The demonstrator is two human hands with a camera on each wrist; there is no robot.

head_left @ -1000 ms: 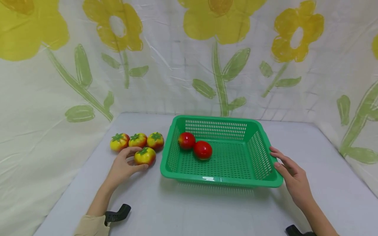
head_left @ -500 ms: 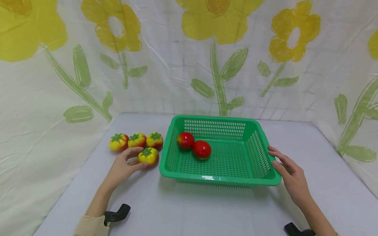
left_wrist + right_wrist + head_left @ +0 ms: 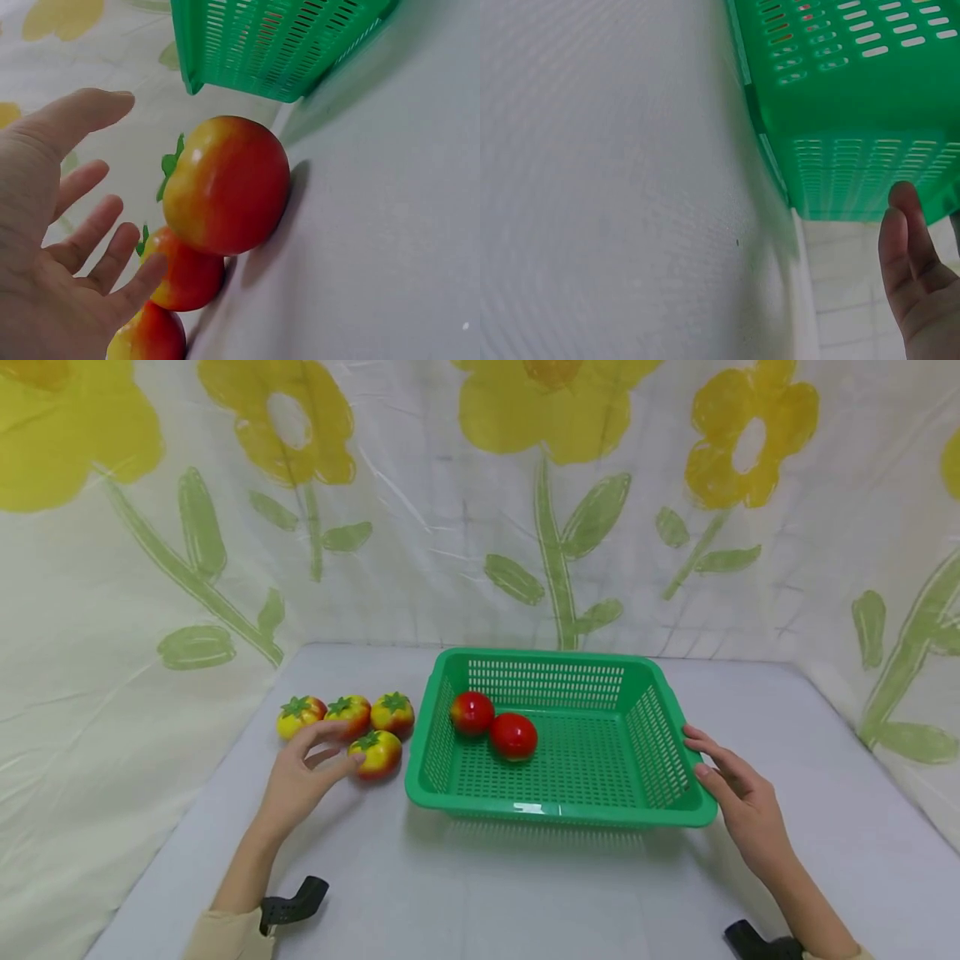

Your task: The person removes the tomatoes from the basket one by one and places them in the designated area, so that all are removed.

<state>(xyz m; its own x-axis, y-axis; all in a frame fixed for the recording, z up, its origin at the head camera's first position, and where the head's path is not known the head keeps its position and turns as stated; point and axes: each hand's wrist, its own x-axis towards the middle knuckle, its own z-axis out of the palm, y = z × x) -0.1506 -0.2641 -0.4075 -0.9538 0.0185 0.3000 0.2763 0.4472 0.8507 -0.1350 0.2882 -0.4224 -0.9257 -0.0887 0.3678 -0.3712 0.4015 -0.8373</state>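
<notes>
Close to a yellow-and-red tomato (image 3: 378, 757) with a green leafy top, my left hand (image 3: 300, 777) has its fingers spread and holds nothing. The left wrist view shows a gap between those fingers and the nearest tomato (image 3: 229, 187). Three similar tomatoes (image 3: 392, 714) sit in a row just behind it. To their right stands a green plastic basket (image 3: 525, 810), holding two red tomatoes (image 3: 513, 737) on its left side. My right hand (image 3: 750, 818) rests at the basket's right rim, its fingers fairly straight along the outer wall (image 3: 870, 176).
A white-covered table (image 3: 480, 893) carries everything. Behind it hangs a pale cloth (image 3: 420, 527) printed with yellow flowers, and it also runs along the left side. Black wrist mounts (image 3: 296, 903) sit on both forearms.
The front tomato has shifted slightly right toward the basket. My left hand has let go of it and drawn back left. My right hand has stayed at the basket rim.
</notes>
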